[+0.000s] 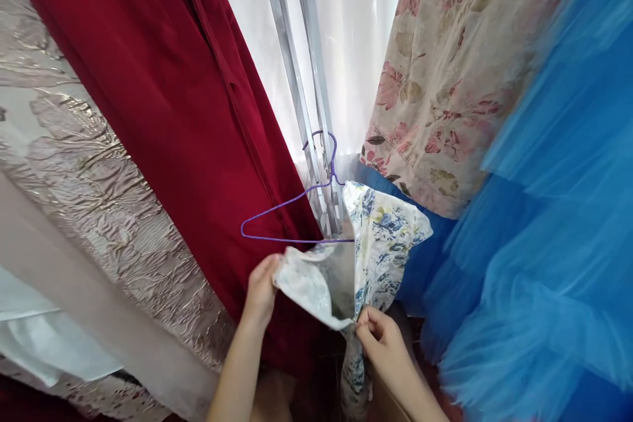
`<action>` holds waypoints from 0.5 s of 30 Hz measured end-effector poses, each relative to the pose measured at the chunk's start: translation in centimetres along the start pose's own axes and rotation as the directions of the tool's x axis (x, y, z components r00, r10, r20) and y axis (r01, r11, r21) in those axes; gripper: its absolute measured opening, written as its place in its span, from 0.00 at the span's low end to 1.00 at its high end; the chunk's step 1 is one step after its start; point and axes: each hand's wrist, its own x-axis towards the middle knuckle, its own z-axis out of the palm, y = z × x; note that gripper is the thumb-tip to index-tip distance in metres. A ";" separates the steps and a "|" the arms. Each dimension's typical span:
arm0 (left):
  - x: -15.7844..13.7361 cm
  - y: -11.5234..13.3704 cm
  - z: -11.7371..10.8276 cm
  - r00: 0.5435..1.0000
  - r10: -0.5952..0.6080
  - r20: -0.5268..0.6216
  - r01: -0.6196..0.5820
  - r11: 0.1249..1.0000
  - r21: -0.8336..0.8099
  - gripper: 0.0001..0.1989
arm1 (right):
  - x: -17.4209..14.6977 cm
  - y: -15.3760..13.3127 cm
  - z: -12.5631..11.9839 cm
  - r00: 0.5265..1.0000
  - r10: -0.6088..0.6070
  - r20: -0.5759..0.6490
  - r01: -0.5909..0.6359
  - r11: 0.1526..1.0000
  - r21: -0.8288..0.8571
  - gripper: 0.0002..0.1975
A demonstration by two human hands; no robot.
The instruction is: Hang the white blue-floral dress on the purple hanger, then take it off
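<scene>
A purple wire hanger (277, 211) hangs by its hook from a metal rail. Its right arm runs inside the shoulder of a white dress with blue floral print (383, 231), while the left arm is bare. My left hand (262, 287) pinches the dress's loose left edge, below the hanger's left end. Lower down, my right hand (380, 336) pinches the front edge at the bottom of the opening. Between my hands the front gapes and shows the pale inside. Below, the rest of the garment hangs narrow and bunched.
A dark red dress (158, 112) and a textured pinkish-gold fabric (113, 165) hang at the left. To the right are a beige floral dress (440, 79) and blue tulle (558, 244). Metal uprights (297, 66) stand before a white curtain (356, 33).
</scene>
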 end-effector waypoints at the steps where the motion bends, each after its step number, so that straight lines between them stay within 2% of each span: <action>1: -1.0 -0.3 0.8 0.996 -0.034 0.077 0.035 0.999 -0.010 0.25 | 0.0 0.2 -0.2 1.000 0.008 0.009 -0.008 1.000 -0.009 0.11; 4: -3.8 -0.2 3.3 0.958 -0.081 0.276 0.089 0.996 -0.020 0.22 | 0.3 0.9 -1.1 1.000 0.029 0.001 -0.029 0.998 -0.054 0.10; 8: -6.1 1.5 7.2 0.875 0.016 0.484 -0.022 1.000 0.007 0.14 | 1.3 3.1 -3.0 0.995 0.072 -0.072 -0.075 0.996 -0.046 0.12; 12: -7.6 3.0 11.1 0.800 0.113 0.590 -0.155 0.988 0.021 0.13 | 1.6 4.7 -4.3 0.994 0.107 -0.023 -0.109 0.988 -0.110 0.11; 15: -8.5 3.8 12.7 0.771 0.127 0.624 -0.222 0.972 0.076 0.13 | 1.0 4.4 -4.8 0.996 0.087 -0.028 -0.091 0.976 -0.200 0.10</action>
